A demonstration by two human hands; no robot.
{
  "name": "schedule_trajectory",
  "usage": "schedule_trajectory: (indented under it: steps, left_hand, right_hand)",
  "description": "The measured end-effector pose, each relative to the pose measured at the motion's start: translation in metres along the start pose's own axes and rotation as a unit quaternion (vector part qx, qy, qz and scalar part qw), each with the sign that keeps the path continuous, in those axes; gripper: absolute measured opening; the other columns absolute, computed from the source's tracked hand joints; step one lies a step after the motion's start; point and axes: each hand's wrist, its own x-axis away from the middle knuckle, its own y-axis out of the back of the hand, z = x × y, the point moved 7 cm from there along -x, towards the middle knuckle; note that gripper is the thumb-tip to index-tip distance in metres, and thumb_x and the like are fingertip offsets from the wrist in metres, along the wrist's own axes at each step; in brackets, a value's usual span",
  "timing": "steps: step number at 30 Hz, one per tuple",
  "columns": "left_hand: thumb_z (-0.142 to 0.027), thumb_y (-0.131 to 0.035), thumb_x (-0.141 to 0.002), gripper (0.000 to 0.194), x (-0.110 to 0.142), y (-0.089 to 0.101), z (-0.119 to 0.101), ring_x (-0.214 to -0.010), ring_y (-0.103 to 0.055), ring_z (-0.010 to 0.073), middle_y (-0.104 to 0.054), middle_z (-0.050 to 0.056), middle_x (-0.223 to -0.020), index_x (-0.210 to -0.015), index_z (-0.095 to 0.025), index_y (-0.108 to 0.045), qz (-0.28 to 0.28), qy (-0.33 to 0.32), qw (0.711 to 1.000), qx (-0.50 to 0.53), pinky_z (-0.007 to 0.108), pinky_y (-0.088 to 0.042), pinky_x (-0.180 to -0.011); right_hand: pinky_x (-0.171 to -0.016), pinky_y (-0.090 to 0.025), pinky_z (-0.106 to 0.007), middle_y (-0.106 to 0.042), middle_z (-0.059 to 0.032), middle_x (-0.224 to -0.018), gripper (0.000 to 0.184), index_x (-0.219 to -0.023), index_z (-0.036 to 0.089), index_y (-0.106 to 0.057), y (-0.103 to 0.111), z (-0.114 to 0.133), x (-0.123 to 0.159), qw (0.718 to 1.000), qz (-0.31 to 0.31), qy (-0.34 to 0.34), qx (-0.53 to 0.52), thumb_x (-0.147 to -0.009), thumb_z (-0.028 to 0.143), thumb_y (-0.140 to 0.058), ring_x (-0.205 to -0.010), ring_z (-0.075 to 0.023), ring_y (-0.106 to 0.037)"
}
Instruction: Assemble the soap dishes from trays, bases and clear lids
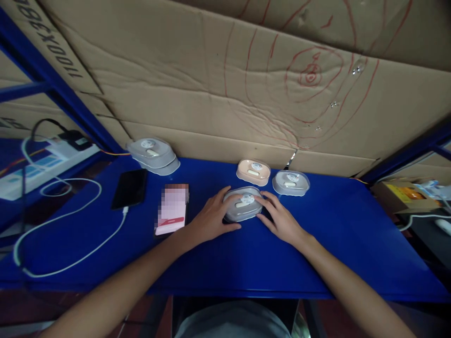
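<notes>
A grey oval plastic case (239, 212) with a clear lid lies on the blue table between my hands. On its top are a round white printed sticker and a small pale bar-shaped piece. My left hand (213, 214) grips the left end, its index finger reaching over the lid and its thumb at the near side. At the right end my right hand (282, 218) holds the case, fingertips on the lid by the sticker and thumb near the lower edge. Behind it sit a similar peach case (246, 177) and another grey case (282, 187).
Stacked grey cases (155, 158) stand at the back left. A dark phone (129, 188) with a white cable and a lit phone (176, 213) lie left of my hands. A power strip (49, 171) is farther left; a small cardboard box (405, 199) is at right. Cardboard (169, 70) walls the back.
</notes>
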Motion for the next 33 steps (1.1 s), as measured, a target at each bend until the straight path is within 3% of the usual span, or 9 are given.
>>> schedule_trajectory:
  steps: [4, 10, 15, 18, 22, 28, 33]
  left_hand:
    - [-0.048, -0.084, -0.084, 0.076, 0.001, 0.006, -0.005, -0.150, -0.040, 0.0449, -0.032, 0.014, -0.168, -0.150, -0.034, -0.050, -0.016, -0.002, 0.999, -0.040, 0.064, -0.036, -0.119]
    - [-0.037, -0.084, -0.085, 0.071, -0.002, 0.010, -0.005, -0.145, -0.047, 0.0411, -0.043, 0.014, -0.162, -0.148, -0.031, -0.053, -0.024, -0.010, 0.998, -0.062, 0.060, -0.040, -0.115]
    - [-0.036, -0.079, -0.087, 0.066, -0.009, 0.017, 0.002, -0.147, -0.045, 0.0422, -0.044, 0.015, -0.165, -0.148, -0.031, -0.055, -0.033, 0.017, 0.993, -0.109, 0.068, -0.031, -0.117]
    - [-0.034, -0.076, -0.089, 0.062, -0.010, 0.027, 0.007, -0.150, -0.042, 0.0413, -0.041, 0.016, -0.167, -0.148, -0.030, -0.057, -0.062, 0.034, 0.987, -0.142, 0.067, -0.028, -0.118]
    - [-0.032, -0.074, -0.090, 0.059, -0.012, 0.043, 0.015, -0.144, -0.046, 0.0419, -0.046, 0.019, -0.161, -0.147, -0.027, -0.060, -0.111, 0.052, 0.969, -0.214, 0.065, -0.029, -0.117]
    - [-0.026, -0.064, -0.094, 0.060, -0.033, 0.061, 0.041, -0.139, -0.049, 0.0417, -0.052, 0.021, -0.153, -0.153, -0.023, -0.055, -0.108, 0.094, 0.942, -0.305, 0.064, -0.032, -0.115]
    - [-0.021, -0.056, -0.096, 0.073, -0.053, 0.059, 0.037, -0.147, -0.040, 0.0454, -0.042, 0.026, -0.162, -0.165, -0.020, -0.034, -0.140, 0.129, 0.930, -0.313, 0.076, -0.020, -0.117]
  right_hand:
    - [-0.118, -0.051, -0.053, -0.043, -0.0148, -0.159, 0.058, -0.163, 0.032, -0.035, 0.000, -0.002, 0.000, 1.000, 0.004, 0.001, 0.006, -0.108, 0.030, -0.053, -0.147, -0.0321, -0.051]
    - [-0.116, -0.052, -0.053, -0.043, -0.0153, -0.160, 0.061, -0.165, 0.033, -0.032, -0.003, -0.002, 0.001, 1.000, 0.015, 0.005, 0.018, -0.108, 0.029, -0.052, -0.144, -0.0317, -0.054]
    - [-0.112, -0.052, -0.056, -0.030, -0.0178, -0.172, 0.072, -0.171, 0.032, -0.010, -0.010, -0.002, 0.001, 0.997, 0.040, 0.012, 0.057, -0.109, 0.026, -0.048, -0.147, -0.0342, -0.051]
    - [-0.111, -0.051, -0.056, -0.038, -0.0187, -0.169, 0.077, -0.171, 0.029, 0.002, -0.012, -0.002, 0.001, 0.997, 0.055, 0.013, 0.048, -0.110, 0.027, -0.046, -0.147, -0.0328, -0.051]
    - [-0.113, -0.049, -0.055, -0.050, -0.0170, -0.162, 0.069, -0.171, 0.025, -0.012, -0.013, -0.002, 0.001, 0.997, 0.067, 0.007, 0.040, -0.110, 0.029, -0.046, -0.143, -0.0308, -0.054]
    - [-0.118, -0.045, -0.054, -0.054, -0.0149, -0.159, 0.050, -0.160, 0.021, -0.045, -0.015, -0.004, 0.001, 0.995, 0.082, -0.001, 0.058, -0.111, 0.031, -0.045, -0.145, -0.0315, -0.052]
    - [-0.116, -0.047, -0.053, -0.055, -0.0157, -0.158, 0.047, -0.156, 0.019, -0.050, -0.015, -0.005, 0.002, 0.996, 0.069, 0.007, 0.053, -0.111, 0.031, -0.045, -0.143, -0.0314, -0.053]
